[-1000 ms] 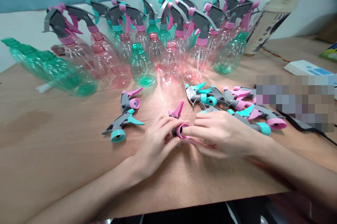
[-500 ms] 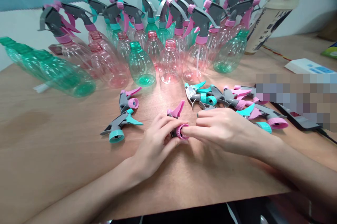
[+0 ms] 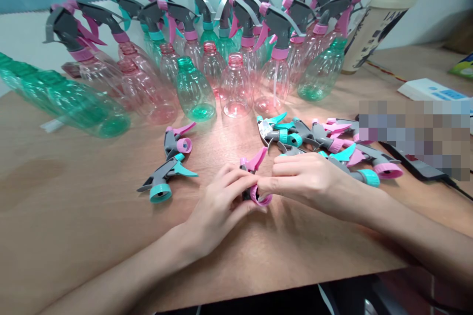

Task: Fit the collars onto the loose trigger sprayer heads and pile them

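My left hand (image 3: 225,196) is closed around a grey and pink spray head (image 3: 261,195), its fingers hiding much of the grey body. The pink trigger points up and the open pink collar faces me. My right hand (image 3: 308,179) touches the collar with its index finger at the opening; the other fingers are curled, and whether they hold anything is hidden. Left of my hands lie a teal spray head (image 3: 160,192) and a pink one (image 3: 184,145). A pile of pink and teal spray heads (image 3: 336,145) lies beyond my right hand.
Clear pink bottles (image 3: 236,90) and green bottles (image 3: 195,93) stand at the back, several with spray heads on. Green bottles (image 3: 88,108) are at the left. A cream tumbler (image 3: 380,24), a white box (image 3: 432,93) and a dark device with a cable (image 3: 424,169) are at the right.
The held spray head has turned slightly, its collar now lower and further right. My right index finger has shifted to the collar's upper edge. The view has moved slightly.
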### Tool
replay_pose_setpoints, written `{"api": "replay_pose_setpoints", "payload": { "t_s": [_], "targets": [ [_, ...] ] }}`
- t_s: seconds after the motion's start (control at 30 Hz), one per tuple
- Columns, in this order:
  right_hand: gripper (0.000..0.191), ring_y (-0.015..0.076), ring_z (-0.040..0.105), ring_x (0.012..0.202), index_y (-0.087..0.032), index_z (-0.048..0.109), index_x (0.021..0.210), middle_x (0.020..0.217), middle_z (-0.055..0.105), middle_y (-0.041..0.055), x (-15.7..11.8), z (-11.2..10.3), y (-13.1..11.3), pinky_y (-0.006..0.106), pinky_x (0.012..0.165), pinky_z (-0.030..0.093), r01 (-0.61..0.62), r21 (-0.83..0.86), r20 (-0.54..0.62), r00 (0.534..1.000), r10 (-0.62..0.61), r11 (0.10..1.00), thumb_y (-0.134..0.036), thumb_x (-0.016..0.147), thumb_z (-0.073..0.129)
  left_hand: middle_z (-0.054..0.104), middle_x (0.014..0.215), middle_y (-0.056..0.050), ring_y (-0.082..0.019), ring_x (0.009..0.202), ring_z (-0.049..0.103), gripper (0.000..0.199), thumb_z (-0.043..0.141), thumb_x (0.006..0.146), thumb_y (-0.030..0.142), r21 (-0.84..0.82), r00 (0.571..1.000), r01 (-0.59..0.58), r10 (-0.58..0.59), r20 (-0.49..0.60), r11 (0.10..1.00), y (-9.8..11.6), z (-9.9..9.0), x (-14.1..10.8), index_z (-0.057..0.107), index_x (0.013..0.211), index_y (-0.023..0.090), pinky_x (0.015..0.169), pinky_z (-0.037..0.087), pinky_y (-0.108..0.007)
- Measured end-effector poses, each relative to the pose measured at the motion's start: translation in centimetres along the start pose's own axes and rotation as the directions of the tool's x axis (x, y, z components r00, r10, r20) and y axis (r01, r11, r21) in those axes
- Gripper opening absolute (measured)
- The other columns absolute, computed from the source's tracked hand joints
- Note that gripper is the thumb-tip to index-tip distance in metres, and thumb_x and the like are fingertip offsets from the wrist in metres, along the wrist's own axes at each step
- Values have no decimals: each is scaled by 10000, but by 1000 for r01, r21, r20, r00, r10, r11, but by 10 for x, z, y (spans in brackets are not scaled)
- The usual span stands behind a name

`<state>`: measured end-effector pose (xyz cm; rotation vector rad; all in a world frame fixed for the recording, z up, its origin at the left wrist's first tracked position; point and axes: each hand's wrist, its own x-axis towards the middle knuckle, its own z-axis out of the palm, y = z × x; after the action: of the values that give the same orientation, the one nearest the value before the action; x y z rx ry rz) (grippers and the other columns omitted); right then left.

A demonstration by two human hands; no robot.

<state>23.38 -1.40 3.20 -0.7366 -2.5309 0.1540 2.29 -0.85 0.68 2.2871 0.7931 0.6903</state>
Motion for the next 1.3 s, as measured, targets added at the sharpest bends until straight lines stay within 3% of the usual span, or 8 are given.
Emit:
{"api": "replay_pose_setpoints", "payload": {
  "t_s": [0.17, 0.3, 0.47, 0.57, 0.73, 0.87, 1.1, 1.3],
  "targets": [
    [267, 88, 485, 630, -173, 667, 937, 688, 548, -2, -1, -1, 1, 216, 554, 341, -29, 102, 32, 999, 26, 994, -174, 968, 402, 626, 926, -40, -187, 874, 503, 84, 604, 871, 195, -27, 999, 11, -10, 37, 1000, 3, 0, -1, 628, 951, 185, 771, 451, -305],
    [236, 87, 535, 653, -195, 671, 892, 752, 614, 5, -2, -9, 3, 207, 555, 378, -59, 264, 22, 998, 55, 963, -202, 954, 444, 629, 928, -43, -181, 854, 520, 167, 593, 877, 195, -50, 1000, 19, -19, 6, 999, 1, -1, -2, 613, 1043, 184, 742, 453, -290],
    [97, 105, 570, 607, -202, 641, 871, 731, 653, -1, -4, -20, 9, 231, 566, 427, -224, 266, -155, 950, 271, 938, -211, 901, 548, 617, 942, -21, -146, 796, 553, 216, 611, 854, 153, -51, 977, 190, -194, -86, 981, -6, -6, 1, 617, 1064, 203, 700, 460, -256],
    [72, 114, 595, 616, -191, 620, 880, 735, 655, 4, -3, -13, 11, 239, 572, 460, -253, 333, -189, 926, 327, 908, -223, 893, 558, 610, 891, -10, -135, 759, 555, 211, 631, 843, 176, -77, 973, 206, -212, -86, 976, -6, -6, 2, 630, 1052, 209, 647, 452, -234],
    [105, 137, 577, 724, -177, 630, 880, 781, 645, 35, 3, 7, 4, 268, 618, 485, -116, 239, -247, 953, 175, 964, -119, 882, 542, 598, 851, -5, -126, 721, 545, 234, 636, 843, 188, -121, 973, 194, -206, -99, 974, -2, -4, 2, 637, 1075, 219, 578, 427, -215],
    [94, 137, 565, 708, -168, 640, 887, 764, 649, 34, 3, 17, 2, 296, 649, 503, -29, 155, -343, 936, 81, 988, -97, 854, 588, 610, 875, -7, -121, 720, 548, 264, 651, 827, 164, -134, 975, 180, -195, -108, 974, -3, -3, 1, 636, 1085, 219, 567, 428, -207],
    [25, 153, 562, 717, -133, 658, 836, 760, 650, 62, 2, 23, 3, 302, 628, 501, -10, 167, -333, 941, 66, 986, -142, 826, 636, 604, 858, -18, -119, 700, 530, 242, 666, 816, 188, -109, 965, 214, -227, -130, 971, -3, -3, 1, 645, 1057, 186, 546, 415, -203],
    [97, 144, 506, 649, -131, 696, 793, 697, 576, 57, 2, 19, 2, 288, 576, 443, -55, 174, -297, 949, 106, 983, -168, 833, 615, 609, 855, -18, -125, 722, 538, 247, 667, 815, 172, -107, 968, 201, -214, -133, 974, -2, -3, 2, 645, 1061, 187, 562, 414, -210]
  ]
}}
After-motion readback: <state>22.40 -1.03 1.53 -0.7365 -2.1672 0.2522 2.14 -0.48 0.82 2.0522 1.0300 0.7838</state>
